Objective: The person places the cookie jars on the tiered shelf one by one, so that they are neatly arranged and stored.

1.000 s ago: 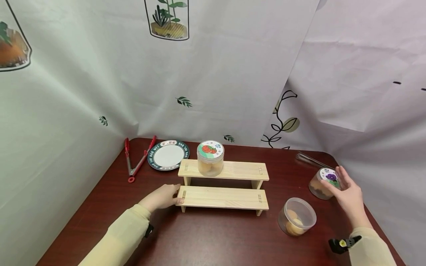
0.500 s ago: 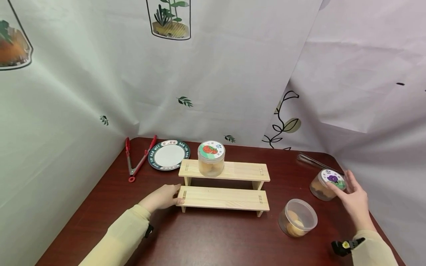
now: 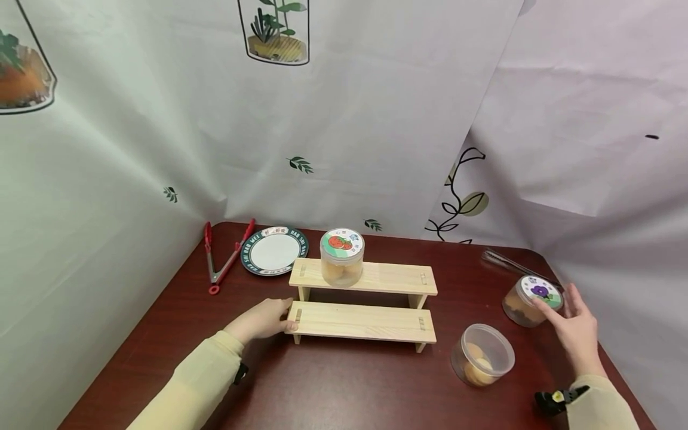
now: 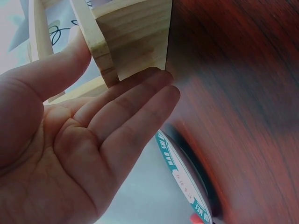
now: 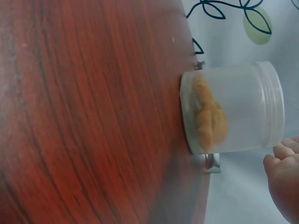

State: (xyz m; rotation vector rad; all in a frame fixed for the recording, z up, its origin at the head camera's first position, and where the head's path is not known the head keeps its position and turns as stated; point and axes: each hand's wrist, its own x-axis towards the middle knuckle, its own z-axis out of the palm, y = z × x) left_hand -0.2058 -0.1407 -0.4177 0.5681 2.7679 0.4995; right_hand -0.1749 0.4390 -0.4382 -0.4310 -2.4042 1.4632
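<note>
My left hand (image 3: 263,319) holds the left end of a low two-step wooden stand (image 3: 360,319). In the left wrist view the thumb lies along the stand's wooden edge, with straight fingers (image 4: 135,107) at its end panel. At the right, my right hand (image 3: 575,325) grips a lidded clear jar (image 3: 521,307) by its lid, thumb over the near side and fingers at the far right side. Its white lid (image 3: 541,291) has a purple flower print. The right wrist view shows tan cookies (image 5: 210,116) at the bottom of the jar, which stands on the table.
An uncovered clear jar (image 3: 482,355) with round cookies stands left of the right hand. Another jar (image 3: 342,258), its lid tomato-printed, sits on the upper step. Metal tongs (image 3: 505,261) lie back right; red-handled tongs (image 3: 228,263) and a plate (image 3: 275,251) back left.
My right hand has moved forward and right, so its thumb and fingers have come around the flower-lid jar. My left hand keeps its place on the stand.
</note>
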